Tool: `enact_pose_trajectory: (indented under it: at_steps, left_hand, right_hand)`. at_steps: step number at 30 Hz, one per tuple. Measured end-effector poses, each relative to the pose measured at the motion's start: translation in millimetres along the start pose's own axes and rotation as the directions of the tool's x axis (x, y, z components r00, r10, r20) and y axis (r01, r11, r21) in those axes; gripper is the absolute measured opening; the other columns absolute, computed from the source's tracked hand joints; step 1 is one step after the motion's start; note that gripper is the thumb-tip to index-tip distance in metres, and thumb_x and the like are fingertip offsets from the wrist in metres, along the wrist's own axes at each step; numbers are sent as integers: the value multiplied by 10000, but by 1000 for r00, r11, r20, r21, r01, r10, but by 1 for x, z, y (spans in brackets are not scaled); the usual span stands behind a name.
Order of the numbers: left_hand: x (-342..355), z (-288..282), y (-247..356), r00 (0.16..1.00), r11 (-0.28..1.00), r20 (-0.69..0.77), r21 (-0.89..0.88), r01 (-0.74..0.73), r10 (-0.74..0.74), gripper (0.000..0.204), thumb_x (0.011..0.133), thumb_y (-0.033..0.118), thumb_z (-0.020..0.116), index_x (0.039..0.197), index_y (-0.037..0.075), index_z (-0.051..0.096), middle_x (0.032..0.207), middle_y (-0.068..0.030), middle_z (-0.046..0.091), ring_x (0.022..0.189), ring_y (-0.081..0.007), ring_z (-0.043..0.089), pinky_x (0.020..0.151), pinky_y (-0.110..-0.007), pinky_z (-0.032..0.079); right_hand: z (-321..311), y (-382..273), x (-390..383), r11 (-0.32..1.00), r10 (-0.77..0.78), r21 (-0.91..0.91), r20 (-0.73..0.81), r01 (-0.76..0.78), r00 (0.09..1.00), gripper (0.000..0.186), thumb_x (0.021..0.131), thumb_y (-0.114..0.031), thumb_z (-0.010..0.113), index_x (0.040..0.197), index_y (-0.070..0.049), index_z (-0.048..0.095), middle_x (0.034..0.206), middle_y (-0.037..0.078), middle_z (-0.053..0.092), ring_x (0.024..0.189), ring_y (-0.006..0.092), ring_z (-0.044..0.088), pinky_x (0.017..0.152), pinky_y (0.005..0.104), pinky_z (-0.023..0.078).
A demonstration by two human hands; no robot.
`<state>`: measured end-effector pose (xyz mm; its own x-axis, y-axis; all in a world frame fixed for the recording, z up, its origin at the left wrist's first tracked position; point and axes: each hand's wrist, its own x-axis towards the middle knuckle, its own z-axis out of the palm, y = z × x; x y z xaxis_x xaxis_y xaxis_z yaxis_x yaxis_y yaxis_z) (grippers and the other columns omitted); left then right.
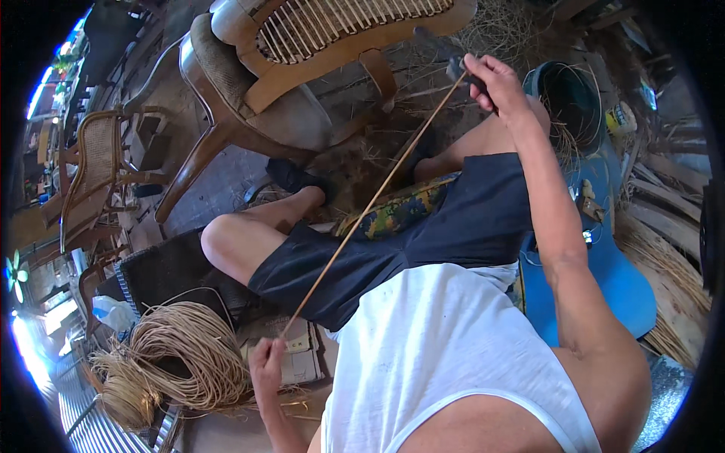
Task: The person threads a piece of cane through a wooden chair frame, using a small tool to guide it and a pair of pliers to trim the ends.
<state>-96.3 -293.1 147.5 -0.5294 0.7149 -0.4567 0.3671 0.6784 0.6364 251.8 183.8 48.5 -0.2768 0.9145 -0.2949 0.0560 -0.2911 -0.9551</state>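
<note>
A long thin rattan strand [377, 189] runs diagonally across my lap between both hands. My left hand [269, 361] pinches its lower end at the left, above some flattened cardboard [297, 366]. My right hand [495, 87] is closed on a dark tool [442, 53], whose exact kind is unclear, at the upper end of the strand. A big coil of pale rattan [179, 352] lies left of my left hand.
A wooden chair [208, 155] with a slatted cane part [340, 26] stands ahead; another cane chair [94, 166] is at left. A dark bucket [566, 90] holding loose strands, a blue plastic piece [627, 294] and stacked wood strips [668, 204] are at right.
</note>
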Motion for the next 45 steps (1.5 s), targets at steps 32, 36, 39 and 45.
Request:
enact_pose_trajectory:
  at_steps: [32,36,39,45]
  left_hand:
    - [0,-22,-7,996,996,20,-26,86,-86,320,1010,224,574,779,6,612,678,32,484,619,-63,410,560,-253,332]
    - [-9,-48,25,912,915,167,224,335,-375,634,893,180,738,1418,-39,456,1249,-171,633,679,-91,613,601,-230,508]
    - [3,-51,86,981,973,162,-218,-73,110,901,822,155,809,1521,-56,281,1533,-237,396,803,-131,664,643,-220,528]
    - [109,87,160,890,856,395,-517,9,229,697,992,241,625,1507,-59,265,1481,-217,443,688,-124,642,539,-224,457]
  right_hand:
    - [5,-6,11,992,-50,-118,-9,49,999,302,971,-390,650,851,-112,657,583,-5,581,390,23,449,345,190,303]
    - [65,22,-18,989,-69,-120,167,89,984,289,972,-347,659,833,-94,649,600,-21,573,453,29,509,373,198,359]
    - [111,41,-47,992,4,-122,264,29,965,285,966,-311,671,819,-68,651,618,-17,591,486,51,546,413,226,406]
    - [152,61,-82,974,-61,-197,256,113,965,331,939,-358,691,832,-45,671,627,52,633,556,108,607,527,303,465]
